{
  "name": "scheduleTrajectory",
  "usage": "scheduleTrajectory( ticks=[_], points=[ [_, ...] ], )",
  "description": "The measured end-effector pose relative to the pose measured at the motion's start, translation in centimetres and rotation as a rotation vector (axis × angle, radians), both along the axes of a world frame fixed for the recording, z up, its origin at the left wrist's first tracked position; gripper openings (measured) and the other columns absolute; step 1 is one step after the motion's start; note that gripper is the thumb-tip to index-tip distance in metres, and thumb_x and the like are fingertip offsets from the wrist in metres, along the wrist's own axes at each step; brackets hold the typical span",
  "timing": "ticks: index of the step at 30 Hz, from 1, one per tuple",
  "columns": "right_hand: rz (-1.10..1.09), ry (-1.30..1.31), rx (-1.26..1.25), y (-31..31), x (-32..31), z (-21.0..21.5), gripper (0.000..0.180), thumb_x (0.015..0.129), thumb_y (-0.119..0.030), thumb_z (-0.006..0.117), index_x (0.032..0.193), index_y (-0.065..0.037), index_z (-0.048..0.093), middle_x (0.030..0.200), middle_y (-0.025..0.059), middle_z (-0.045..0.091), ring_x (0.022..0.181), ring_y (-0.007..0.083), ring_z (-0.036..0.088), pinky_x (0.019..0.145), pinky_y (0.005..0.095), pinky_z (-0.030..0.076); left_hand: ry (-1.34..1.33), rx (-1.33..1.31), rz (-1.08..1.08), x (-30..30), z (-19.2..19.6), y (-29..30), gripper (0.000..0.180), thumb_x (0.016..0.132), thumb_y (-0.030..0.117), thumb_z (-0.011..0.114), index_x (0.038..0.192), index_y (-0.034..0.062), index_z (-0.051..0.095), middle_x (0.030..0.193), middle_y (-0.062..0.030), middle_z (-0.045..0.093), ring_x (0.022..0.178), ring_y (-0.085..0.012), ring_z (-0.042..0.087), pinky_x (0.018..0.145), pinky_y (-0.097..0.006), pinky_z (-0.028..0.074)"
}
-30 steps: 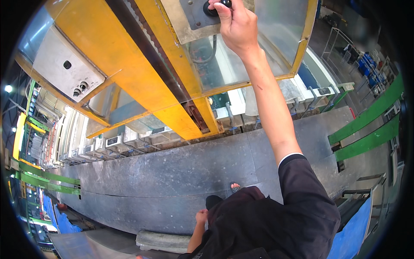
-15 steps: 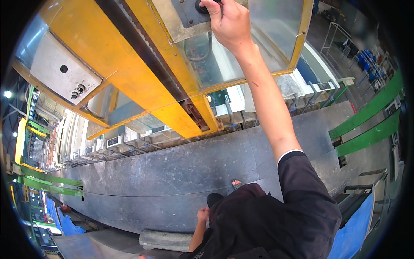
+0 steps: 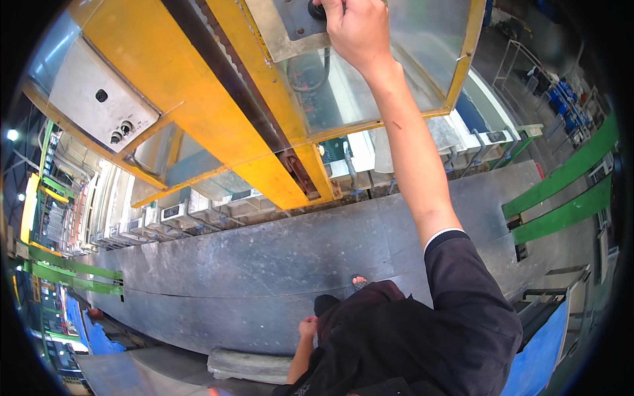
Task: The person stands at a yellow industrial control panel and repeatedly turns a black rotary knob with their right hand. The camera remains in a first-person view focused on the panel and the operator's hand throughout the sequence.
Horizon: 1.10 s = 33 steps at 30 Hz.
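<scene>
My right hand [image 3: 360, 30] reaches up to the top of the view, its fingers closed around a black knob [image 3: 317, 9]. This knob sits on a grey control panel [image 3: 297, 28] fixed to a tall yellow machine frame [image 3: 251, 175] with clear window panes. Part of the knob is hidden by my fingers and the picture's edge. Low by my body hangs my left hand [image 3: 308, 327], its fingers curled in; whether anything is in them is hidden. It is beside my dark clothing and away from the machine.
A second control box [image 3: 99, 99] with small knobs is on the machine's left side. Behind runs a row of pale tanks [image 3: 178, 214]. Grey metal flooring [image 3: 231, 270] lies underfoot. Green rails [image 3: 561, 188] stand at right, and a greyish beam [image 3: 247, 364] lies behind me.
The machine and panel appear slightly shifted right in the view. My right hand stays on the knob, and my left hand remains low with its fingers curled.
</scene>
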State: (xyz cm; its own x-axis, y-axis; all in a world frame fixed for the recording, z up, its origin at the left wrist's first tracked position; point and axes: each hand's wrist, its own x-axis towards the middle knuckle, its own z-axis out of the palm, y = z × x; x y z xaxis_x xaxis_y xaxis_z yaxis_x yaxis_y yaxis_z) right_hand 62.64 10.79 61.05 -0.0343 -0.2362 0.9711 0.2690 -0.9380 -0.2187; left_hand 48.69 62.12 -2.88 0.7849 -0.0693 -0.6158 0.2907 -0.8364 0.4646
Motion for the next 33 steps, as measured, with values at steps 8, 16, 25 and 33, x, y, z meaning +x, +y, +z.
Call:
scheduleTrajectory(
  ticks=[8,16,25,33],
  points=[
    [-0.021,0.048,0.047,0.1,0.2,0.6,0.011,0.085,-0.017,0.053,0.084,-0.006,0.055,0.065,0.0161,0.058,0.061,0.0354,0.058,0.054,0.0408,0.044,-0.030,-0.029,-0.024,-0.1,0.7,-0.3,0.028,0.073,0.032,0.061,0.090,0.0099,0.067,0.082,-0.0122,0.066,0.081,-0.0258,0.063,0.075,-0.035,0.048],
    [0.016,-0.022,0.076,0.4,0.9,0.3,0.012,0.086,-0.017,0.052,0.086,-0.005,0.054,0.066,0.0170,0.058,0.064,0.0361,0.057,0.056,0.0403,0.044,-0.016,-0.004,0.000,-0.4,0.4,0.1,0.029,0.074,0.033,0.062,0.091,0.0091,0.066,0.084,-0.0114,0.066,0.083,-0.0259,0.063,0.075,-0.035,0.048],
    [0.032,-0.132,0.067,0.1,2.1,-0.1,0.014,0.086,-0.016,0.052,0.086,-0.002,0.053,0.067,0.0175,0.056,0.063,0.0351,0.056,0.056,0.0385,0.043,-0.026,0.001,0.010,-0.6,1.8,-0.4,0.028,0.074,0.032,0.062,0.090,0.0093,0.067,0.084,-0.0118,0.066,0.083,-0.0261,0.063,0.075,-0.036,0.048],
    [0.108,-0.182,0.095,0.1,2.7,-0.1,0.016,0.085,-0.016,0.054,0.083,-0.001,0.054,0.062,0.0153,0.054,0.056,0.0289,0.055,0.053,0.0340,0.043,-0.055,-0.017,0.034,-0.7,-0.3,0.4,0.028,0.074,0.031,0.063,0.090,0.0091,0.067,0.083,-0.0141,0.065,0.082,-0.0272,0.063,0.074,-0.036,0.048]
  ],
)
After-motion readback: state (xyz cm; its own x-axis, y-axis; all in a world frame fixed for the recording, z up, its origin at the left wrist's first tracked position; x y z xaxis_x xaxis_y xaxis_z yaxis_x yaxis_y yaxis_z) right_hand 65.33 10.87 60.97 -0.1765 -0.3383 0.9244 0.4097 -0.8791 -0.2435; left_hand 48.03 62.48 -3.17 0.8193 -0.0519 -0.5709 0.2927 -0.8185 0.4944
